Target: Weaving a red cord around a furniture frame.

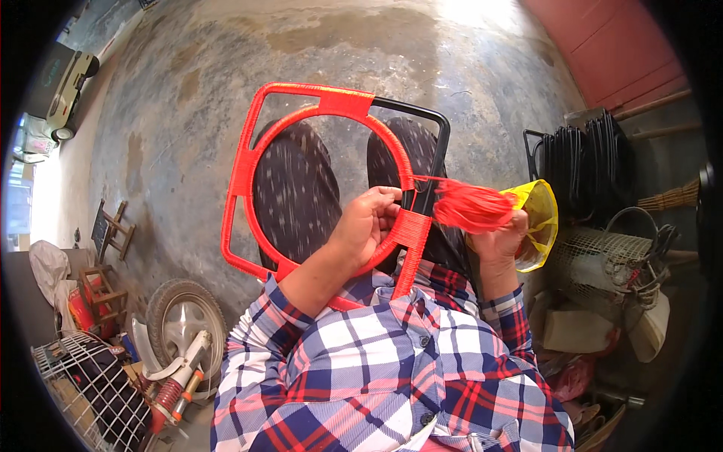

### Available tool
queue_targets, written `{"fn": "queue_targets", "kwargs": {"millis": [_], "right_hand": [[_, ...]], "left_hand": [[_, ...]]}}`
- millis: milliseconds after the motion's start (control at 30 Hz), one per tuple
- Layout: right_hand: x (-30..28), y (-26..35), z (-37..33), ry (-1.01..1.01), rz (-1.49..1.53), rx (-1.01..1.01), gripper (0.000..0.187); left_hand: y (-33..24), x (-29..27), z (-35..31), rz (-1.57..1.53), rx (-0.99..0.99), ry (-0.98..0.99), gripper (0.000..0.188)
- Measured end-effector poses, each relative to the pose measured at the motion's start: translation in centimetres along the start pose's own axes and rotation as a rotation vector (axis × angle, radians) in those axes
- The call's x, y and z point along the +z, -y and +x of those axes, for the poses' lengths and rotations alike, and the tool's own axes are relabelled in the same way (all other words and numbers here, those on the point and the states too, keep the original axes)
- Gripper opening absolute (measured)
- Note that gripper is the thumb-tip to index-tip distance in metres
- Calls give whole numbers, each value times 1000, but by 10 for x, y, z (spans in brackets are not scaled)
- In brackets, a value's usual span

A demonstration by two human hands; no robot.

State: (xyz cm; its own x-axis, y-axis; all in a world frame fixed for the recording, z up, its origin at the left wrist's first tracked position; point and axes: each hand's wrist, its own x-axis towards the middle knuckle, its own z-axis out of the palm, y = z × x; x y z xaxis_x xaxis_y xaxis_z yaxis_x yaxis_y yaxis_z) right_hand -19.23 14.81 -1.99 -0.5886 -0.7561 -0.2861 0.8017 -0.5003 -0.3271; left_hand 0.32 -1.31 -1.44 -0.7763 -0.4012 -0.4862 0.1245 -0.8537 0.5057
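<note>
- Head view: a rounded-square tube frame with an inner ring, wrapped mostly in glossy red cord (242, 175), lies across the lap, over dark speckled trousers (297, 188). Upper right corner is bare black tube (414, 110).
- Left hand (367, 220): reaches through the ring, fingers closed on its right side, where a dark unwrapped stretch shows. Exact fingertip contact partly hidden. Probably steadies the frame there.
- Right hand (500, 238): gripping a thick looped bundle of red cord (473, 206) at its outer end, just right of the frame. A strand runs from bundle to frame; bundle presumably kept compact so it can pass through gaps.
- Yellow translucent plastic bag (539, 218) just beside the right hand; whether touched, cannot tell.
- Thighs under the frame apparently serve as rest, leaving its right side accessible.
- Surface: grey, stained concrete floor (188, 143), brighter at top.
- Room, right: dark red panel (602, 56), stacked black tube frames (595, 154), pale wire-mesh cylinder (599, 252).
- Room, left: spoked wheel with black tyre (160, 320), white wire rack (71, 365), small wooden stool (114, 232).
</note>
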Motion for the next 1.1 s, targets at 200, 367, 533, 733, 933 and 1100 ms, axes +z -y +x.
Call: {"fn": "queue_targets", "kwargs": {"millis": [200, 367, 533, 733, 933, 1100], "right_hand": [[-37, 60, 20, 598, 114, 70, 17], [7, 75, -6, 321, -245, 25, 28], [40, -11, -27, 211, -975, 44, 23], [35, -12, -16, 146, -944, 49, 19], [26, -5, -21, 158, -689, 60, 26], [38, -9, -34, 262, -690, 63, 30]], "left_hand": [[-5, 11, -5, -49, 18, 62, 29], [-3, 12, -6, -4, 93, 151, 27], [1, 11, -6, 123, 102, 181, 27], [2, 11, -13, 194, 120, 106, 19], [4, 9, -12, 182, 95, 84, 15], [9, 0, -5, 170, 73, 28, 17]]}}
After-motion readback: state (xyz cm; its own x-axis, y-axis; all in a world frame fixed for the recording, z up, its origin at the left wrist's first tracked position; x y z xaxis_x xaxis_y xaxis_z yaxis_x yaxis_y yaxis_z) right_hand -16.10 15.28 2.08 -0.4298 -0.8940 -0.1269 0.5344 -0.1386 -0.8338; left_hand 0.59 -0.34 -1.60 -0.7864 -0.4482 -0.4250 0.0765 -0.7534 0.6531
